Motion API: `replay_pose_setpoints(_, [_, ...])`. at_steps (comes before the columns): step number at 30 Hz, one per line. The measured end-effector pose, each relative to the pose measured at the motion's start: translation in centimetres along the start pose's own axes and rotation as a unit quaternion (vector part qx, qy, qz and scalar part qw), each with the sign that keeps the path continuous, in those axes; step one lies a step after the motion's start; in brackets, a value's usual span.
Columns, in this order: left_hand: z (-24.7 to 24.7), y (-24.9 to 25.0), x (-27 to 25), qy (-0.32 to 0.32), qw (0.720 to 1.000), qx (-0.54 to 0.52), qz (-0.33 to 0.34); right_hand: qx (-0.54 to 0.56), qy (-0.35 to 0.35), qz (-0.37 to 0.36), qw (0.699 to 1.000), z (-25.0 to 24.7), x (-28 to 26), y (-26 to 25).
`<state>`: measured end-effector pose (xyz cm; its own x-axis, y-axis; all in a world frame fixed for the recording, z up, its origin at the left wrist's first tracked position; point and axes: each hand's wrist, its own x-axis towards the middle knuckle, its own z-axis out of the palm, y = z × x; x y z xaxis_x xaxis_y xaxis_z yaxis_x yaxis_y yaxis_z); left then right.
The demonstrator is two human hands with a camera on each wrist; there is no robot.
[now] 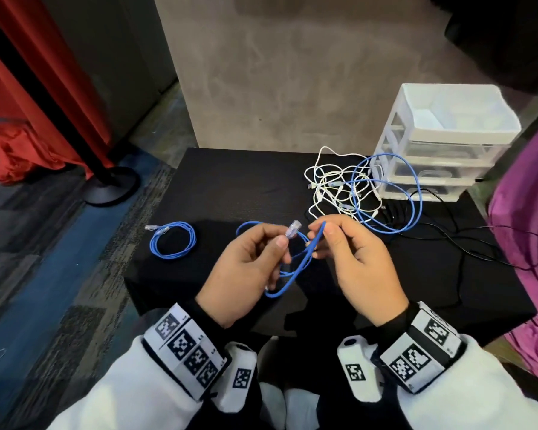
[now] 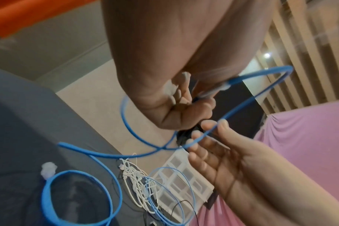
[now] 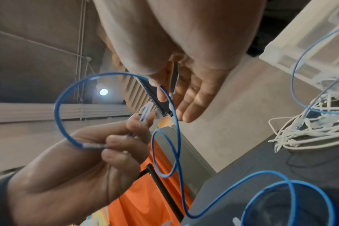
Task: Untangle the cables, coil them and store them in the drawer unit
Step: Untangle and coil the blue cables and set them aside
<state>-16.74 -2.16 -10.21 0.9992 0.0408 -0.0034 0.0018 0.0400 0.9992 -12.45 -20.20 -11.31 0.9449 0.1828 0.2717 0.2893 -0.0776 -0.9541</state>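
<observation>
Over the black table (image 1: pixel 230 184) I hold a loose blue network cable (image 1: pixel 295 268) between both hands. My left hand (image 1: pixel 280 248) grips it just below its clear plug (image 1: pixel 292 232), with loops hanging under the fingers. My right hand (image 1: pixel 320 240) pinches a strand of the same cable between thumb and fingers. The left wrist view shows that cable (image 2: pixel 242 107) arcing from the left hand (image 2: pixel 186 100) to the right hand (image 2: pixel 213 137). In the right wrist view the plug (image 3: pixel 145 111) sticks out of the left hand (image 3: pixel 126 137). A coiled blue cable (image 1: pixel 173 243) lies at the table's left.
A tangle of white cables (image 1: pixel 333 184) and another blue cable (image 1: pixel 395 197) lies in front of the white plastic drawer unit (image 1: pixel 441 141) at the back right. Black cables (image 1: pixel 466 243) trail to the right. A pink cloth (image 1: pixel 528 228) borders the right edge; a stand base (image 1: pixel 112 187) is on the floor.
</observation>
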Motion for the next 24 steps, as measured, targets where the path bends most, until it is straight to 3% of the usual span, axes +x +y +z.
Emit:
replay_pose_setpoints(3, [0.7,-0.3,-0.1,0.011,0.994,0.077,0.072,0.035,0.011,0.015,0.999,0.6,0.0,-0.1])
replay_pose_setpoints(7, [0.3,-0.6,0.1,-0.005,0.956,0.227,0.186,0.056,0.02,0.017,0.998,0.9,0.2,-0.1])
replay_pose_setpoints(13, [-0.1,-0.9,0.0,-0.04,0.948,0.287,0.131,0.094,0.044,0.026,0.994,1.0,0.5,-0.5])
replay_pose_setpoints(19, [-0.2,-0.5,0.3,-0.049,0.964,0.231,0.122,0.088,0.01,0.014,0.996,0.7,0.3,-0.3])
replay_pose_setpoints(22, [-0.6,-0.6,0.9,0.026,0.989,0.112,0.098,0.059,0.0,-0.004,0.998,-0.1,0.2,-0.3])
replay_pose_setpoints(24, [-1.8,-0.1,1.6,0.093,0.987,0.069,0.108,0.072,0.005,0.008,0.997,-0.9,0.3,-0.3])
